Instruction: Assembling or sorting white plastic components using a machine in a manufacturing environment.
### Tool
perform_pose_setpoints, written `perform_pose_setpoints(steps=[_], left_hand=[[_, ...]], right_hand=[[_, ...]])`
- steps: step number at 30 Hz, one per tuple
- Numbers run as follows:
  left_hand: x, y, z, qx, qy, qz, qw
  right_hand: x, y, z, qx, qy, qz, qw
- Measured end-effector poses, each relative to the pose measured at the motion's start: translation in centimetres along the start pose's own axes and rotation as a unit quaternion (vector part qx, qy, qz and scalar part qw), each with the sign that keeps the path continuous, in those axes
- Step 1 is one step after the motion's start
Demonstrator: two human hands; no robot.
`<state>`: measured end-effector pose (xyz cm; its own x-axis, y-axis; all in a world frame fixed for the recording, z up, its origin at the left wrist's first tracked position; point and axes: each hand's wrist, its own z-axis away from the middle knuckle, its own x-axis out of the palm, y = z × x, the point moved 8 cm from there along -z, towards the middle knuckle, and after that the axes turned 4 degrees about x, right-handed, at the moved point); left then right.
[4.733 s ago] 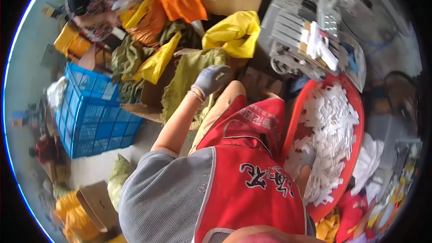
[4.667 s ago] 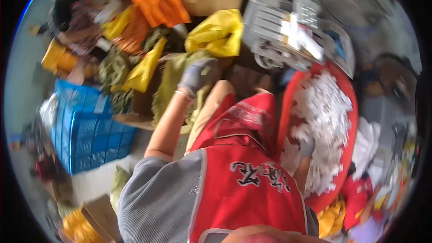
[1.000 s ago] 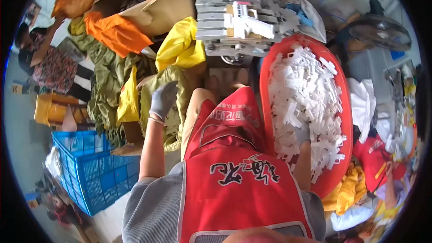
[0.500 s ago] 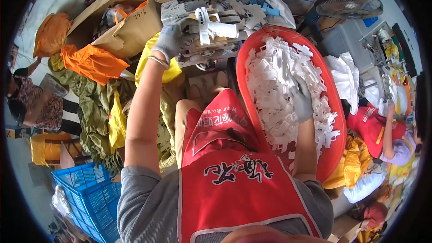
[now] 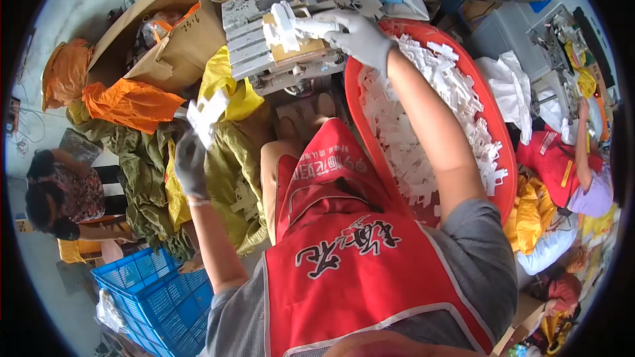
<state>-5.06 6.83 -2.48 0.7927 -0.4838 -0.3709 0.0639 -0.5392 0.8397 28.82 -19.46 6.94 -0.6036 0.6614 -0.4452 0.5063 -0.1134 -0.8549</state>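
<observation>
Right hand [image 5: 360,38] moved to machine [image 5: 248,38]; red tub [image 5: 354,92] alongside.

Grey gloves [image 5: 364,38] go with a grey short-sleeved shirt [image 5: 486,241] and a red apron [image 5: 357,297] bearing black lettering [image 5: 362,237].

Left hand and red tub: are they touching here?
Apart: the head view plainly shows a wide gap, with the lower part of the red apron lying between the left hand and the red tub.

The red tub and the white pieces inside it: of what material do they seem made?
Red tub: probably plastic, smooth, slightly glossy, with a rounded rim. White pieces: likely rigid plastic, matte, judging by crisp edges; exact type unclear.
</observation>
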Motion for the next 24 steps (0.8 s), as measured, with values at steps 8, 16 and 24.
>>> perform_pose_setpoints(steps=[8,16,24], left_hand=[[-4.6,-10.7,10.3,-0.155,0.05,-0.052,0.985],[-4.1,-17.5,14.9,-0.235,0.009,-0.099,0.967],[-1.7,-17.5,14.6,-0.25,-0.1,-0.058,0.961]], right_hand=[[-0.6,-1.3,1.6,-0.174,-0.012,0.228,0.958],[-8.3,12.1,15.4,0.129,0.127,0.152,0.972],[-0.3,30.9,27.8,0.307,-0.062,0.385,0.868]])
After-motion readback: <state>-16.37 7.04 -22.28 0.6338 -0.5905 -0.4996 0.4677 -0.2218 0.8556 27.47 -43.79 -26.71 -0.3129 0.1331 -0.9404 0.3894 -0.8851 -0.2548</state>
